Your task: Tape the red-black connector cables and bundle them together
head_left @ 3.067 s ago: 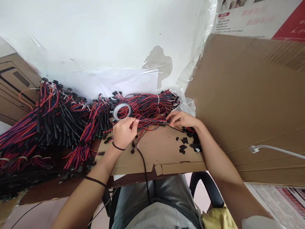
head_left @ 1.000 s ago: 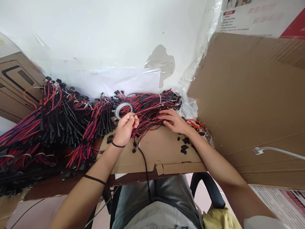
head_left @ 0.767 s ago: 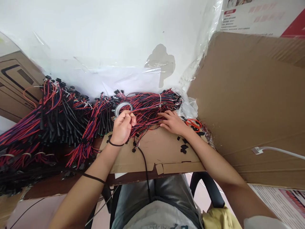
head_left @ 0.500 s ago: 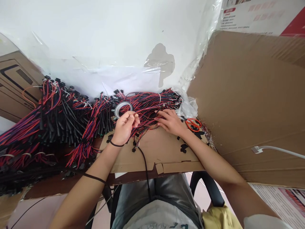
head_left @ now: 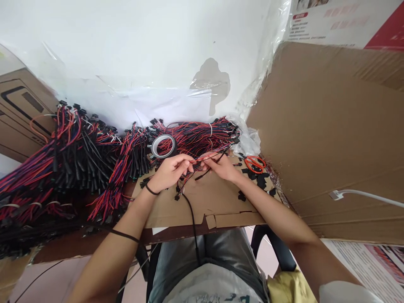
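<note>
My left hand point(head_left: 173, 171) is closed, pinching thin red and black wires point(head_left: 198, 159) between thumb and fingers. Close beside it, my right hand point(head_left: 222, 166) is also closed on the same wires, which pass from one hand to the other just above the cardboard. A dark wire end point(head_left: 202, 175) sticks out below the right fingers. Behind both hands lies a thick bundle of red and black wires point(head_left: 195, 136) with connectors, tied by a white band. A roll of black tape point(head_left: 154, 147) rests against the bundle, above my left hand.
Hanging and piled wire bundles point(head_left: 82, 147) fill the left side. Orange scissor handles point(head_left: 253, 158), black tape scraps point(head_left: 261, 181) and a clear plastic bag point(head_left: 249, 141) lie at the right. A black cable point(head_left: 193, 219) crosses the cardboard sheet point(head_left: 173, 214). A tall cardboard panel point(head_left: 331, 139) stands right.
My right hand has come off the wire pile, moved slightly down, and closed on the wires. My left hand has moved right and down, so the hands are now closer together.
</note>
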